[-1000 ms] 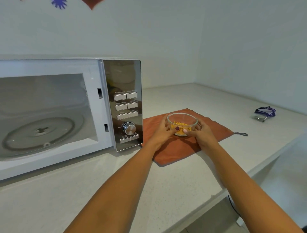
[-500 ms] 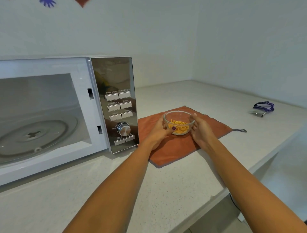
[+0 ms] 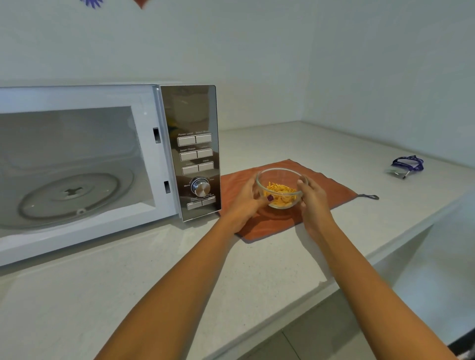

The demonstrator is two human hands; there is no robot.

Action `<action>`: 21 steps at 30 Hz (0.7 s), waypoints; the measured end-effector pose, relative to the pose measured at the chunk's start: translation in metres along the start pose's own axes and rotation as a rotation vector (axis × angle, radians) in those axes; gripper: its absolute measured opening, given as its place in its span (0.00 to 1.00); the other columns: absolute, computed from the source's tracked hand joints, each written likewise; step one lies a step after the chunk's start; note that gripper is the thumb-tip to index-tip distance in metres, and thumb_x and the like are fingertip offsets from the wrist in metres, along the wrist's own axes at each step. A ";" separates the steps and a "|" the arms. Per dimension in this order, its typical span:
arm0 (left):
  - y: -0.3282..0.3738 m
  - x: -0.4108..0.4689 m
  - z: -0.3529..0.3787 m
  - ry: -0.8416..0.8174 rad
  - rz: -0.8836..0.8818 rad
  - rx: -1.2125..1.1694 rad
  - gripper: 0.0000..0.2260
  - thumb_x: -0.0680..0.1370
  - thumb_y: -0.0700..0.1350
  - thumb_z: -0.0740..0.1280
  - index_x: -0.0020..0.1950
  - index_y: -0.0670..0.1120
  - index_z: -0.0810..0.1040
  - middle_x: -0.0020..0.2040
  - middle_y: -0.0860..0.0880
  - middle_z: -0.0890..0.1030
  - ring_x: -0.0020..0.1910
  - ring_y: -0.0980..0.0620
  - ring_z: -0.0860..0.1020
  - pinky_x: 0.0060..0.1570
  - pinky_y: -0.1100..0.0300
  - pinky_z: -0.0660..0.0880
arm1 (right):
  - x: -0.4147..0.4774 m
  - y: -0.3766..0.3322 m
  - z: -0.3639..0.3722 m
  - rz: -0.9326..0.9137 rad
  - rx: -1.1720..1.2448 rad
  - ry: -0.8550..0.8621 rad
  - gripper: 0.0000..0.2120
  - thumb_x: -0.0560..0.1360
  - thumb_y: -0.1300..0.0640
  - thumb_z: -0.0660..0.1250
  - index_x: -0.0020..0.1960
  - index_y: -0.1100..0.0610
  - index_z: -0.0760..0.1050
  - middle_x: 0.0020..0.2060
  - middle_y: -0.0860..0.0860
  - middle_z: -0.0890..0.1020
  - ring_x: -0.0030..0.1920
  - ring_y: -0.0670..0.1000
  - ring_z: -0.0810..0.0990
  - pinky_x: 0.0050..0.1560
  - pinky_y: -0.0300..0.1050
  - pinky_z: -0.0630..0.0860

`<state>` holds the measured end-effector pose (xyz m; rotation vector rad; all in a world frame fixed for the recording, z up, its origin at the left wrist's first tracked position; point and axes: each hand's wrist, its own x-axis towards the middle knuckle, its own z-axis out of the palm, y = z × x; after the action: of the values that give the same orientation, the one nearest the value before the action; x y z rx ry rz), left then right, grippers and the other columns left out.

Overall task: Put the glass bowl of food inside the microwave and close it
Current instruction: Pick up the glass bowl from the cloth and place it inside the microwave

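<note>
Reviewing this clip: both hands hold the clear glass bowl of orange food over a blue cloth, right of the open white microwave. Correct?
Not quite. The cloth is orange, not blue, as the head view shows. The rest holds: left hand and right hand hold the clear glass bowl of orange food right of the open white microwave.

- One microwave [image 3: 84,164], cavity open to view.
- One glass turntable [image 3: 70,196] inside the cavity.
- Two latch slots [image 3: 156,135] on the frame beside the cavity.
- One control panel [image 3: 194,151], bearing eight rectangular buttons [image 3: 186,141] in four pairs and one knob [image 3: 201,186].
- One glass bowl [image 3: 280,180], holding orange food [image 3: 281,196].
- Two hands: left hand [image 3: 246,203] and right hand [image 3: 314,203], one on each side of the bowl.
- One orange cloth [image 3: 331,187], with one grey loop [image 3: 370,197] at its corner.
- One purple lanyard [image 3: 407,164].
- One counter [image 3: 282,144].
- Two wall decorations at the top edge, one purple [image 3: 92,2], one red [image 3: 141,3].
</note>
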<state>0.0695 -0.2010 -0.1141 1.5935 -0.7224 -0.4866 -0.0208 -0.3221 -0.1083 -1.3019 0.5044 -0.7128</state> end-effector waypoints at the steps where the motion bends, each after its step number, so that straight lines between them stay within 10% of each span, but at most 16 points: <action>1: 0.002 -0.006 0.000 0.004 0.002 -0.001 0.36 0.74 0.39 0.70 0.77 0.49 0.55 0.74 0.46 0.67 0.72 0.48 0.68 0.68 0.48 0.70 | -0.006 -0.001 0.001 -0.013 0.002 0.012 0.17 0.81 0.56 0.60 0.70 0.55 0.70 0.59 0.51 0.78 0.57 0.52 0.79 0.55 0.45 0.78; 15: 0.027 -0.118 -0.030 0.024 0.080 -0.042 0.34 0.75 0.33 0.66 0.77 0.47 0.55 0.71 0.48 0.68 0.66 0.54 0.69 0.49 0.74 0.75 | -0.101 -0.009 0.032 -0.070 0.024 -0.005 0.19 0.81 0.54 0.61 0.71 0.53 0.69 0.67 0.51 0.76 0.66 0.52 0.74 0.70 0.54 0.71; 21: 0.025 -0.165 -0.061 0.170 0.113 0.014 0.34 0.75 0.41 0.69 0.76 0.52 0.57 0.74 0.50 0.68 0.71 0.50 0.68 0.63 0.59 0.70 | -0.140 -0.013 0.064 -0.084 0.033 -0.105 0.18 0.80 0.54 0.61 0.70 0.52 0.71 0.62 0.48 0.78 0.59 0.47 0.77 0.55 0.44 0.79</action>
<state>-0.0117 -0.0441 -0.0952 1.5757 -0.6833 -0.2611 -0.0751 -0.1786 -0.0897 -1.3284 0.3536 -0.7150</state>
